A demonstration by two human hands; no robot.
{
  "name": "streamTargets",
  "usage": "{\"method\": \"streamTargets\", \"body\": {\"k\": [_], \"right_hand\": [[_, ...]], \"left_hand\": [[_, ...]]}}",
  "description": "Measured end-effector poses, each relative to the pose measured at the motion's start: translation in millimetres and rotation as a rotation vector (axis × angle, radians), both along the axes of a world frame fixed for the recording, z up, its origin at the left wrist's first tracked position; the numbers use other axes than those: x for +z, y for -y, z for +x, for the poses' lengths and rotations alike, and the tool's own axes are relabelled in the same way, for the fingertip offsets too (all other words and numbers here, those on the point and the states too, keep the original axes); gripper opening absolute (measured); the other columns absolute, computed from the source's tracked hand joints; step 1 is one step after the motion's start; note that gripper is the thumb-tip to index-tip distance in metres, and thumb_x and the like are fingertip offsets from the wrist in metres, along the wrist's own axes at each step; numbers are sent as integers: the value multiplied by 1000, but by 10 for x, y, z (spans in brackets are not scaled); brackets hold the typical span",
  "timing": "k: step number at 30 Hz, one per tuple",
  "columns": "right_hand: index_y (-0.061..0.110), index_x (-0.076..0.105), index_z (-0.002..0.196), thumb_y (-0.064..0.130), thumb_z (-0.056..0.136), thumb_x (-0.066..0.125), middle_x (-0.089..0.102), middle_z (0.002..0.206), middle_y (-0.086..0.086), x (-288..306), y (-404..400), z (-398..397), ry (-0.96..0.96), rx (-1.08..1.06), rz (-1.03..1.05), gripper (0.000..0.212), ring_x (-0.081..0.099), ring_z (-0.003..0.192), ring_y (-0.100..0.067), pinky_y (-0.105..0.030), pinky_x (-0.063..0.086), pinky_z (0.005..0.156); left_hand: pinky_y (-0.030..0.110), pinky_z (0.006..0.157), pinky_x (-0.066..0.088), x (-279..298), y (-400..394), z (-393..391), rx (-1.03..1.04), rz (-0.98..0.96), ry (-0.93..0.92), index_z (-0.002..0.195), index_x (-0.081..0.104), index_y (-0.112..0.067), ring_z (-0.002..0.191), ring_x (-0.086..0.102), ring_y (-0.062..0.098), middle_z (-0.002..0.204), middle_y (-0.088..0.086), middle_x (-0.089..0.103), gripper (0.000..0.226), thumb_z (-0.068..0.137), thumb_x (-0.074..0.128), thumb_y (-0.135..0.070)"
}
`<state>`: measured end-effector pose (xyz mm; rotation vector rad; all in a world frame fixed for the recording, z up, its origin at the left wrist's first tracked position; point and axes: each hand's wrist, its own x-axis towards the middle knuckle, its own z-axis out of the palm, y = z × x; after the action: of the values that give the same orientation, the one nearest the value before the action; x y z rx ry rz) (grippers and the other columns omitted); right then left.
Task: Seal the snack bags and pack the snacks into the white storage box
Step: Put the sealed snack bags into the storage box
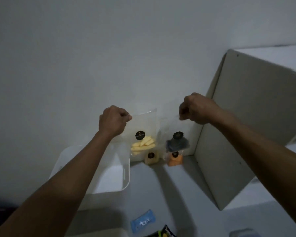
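L hand (113,120) pinches top corner of clear bag w/ yellow sticks (143,134), R hand (197,109) pinches top of clear bag w/ dark snack (176,134); both held up by wall, white storage box (125,171) below-left

White storage box (126,175), pale yellow snack sticks (143,145), orange snack (175,160), possibly dark blue snack (177,144), light-blue wrapper (142,221)

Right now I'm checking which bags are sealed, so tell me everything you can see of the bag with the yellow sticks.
The bag of yellow sticks is clear plastic with a round black sticker. Pale yellow sticks are piled at its bottom. It stands upright against the wall, beside the white box. The left hand pinches its top left corner. Whether it is sealed cannot be told.
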<state>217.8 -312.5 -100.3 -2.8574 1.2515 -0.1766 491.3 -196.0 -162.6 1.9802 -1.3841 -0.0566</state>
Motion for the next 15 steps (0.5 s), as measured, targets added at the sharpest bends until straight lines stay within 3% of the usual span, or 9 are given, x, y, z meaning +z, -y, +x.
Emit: {"method": "streamTargets", "body": {"k": [7,12,15], "right_hand": [[31,73,86,29,84,75,63,84,7,415,-848,872,101,42,-33,3,58,85,-15,-35,54,66],[30,74,90,30,86,74,65,91,5,192,-1217,1512,188,44,8,4,61,84,-12,-40,59,71],[28,74,97,33,88,70,61,100,3,-71,-1365,1798,168,42,2,11,52,99,-15,-40,55,76]], "left_hand": [[39,83,54,288,-642,848,22,-21,-9,86,79,-19,86,67,18,92,1,76,12,82,75,-30],[31,82,46,185,-863,1227,27,25,-38,88,78,-16,94,63,22,97,4,73,13,83,75,-28],[34,84,47,38,-853,1374,8,66,-73,90,79,-17,95,62,21,97,4,71,15,83,75,-30]]}}
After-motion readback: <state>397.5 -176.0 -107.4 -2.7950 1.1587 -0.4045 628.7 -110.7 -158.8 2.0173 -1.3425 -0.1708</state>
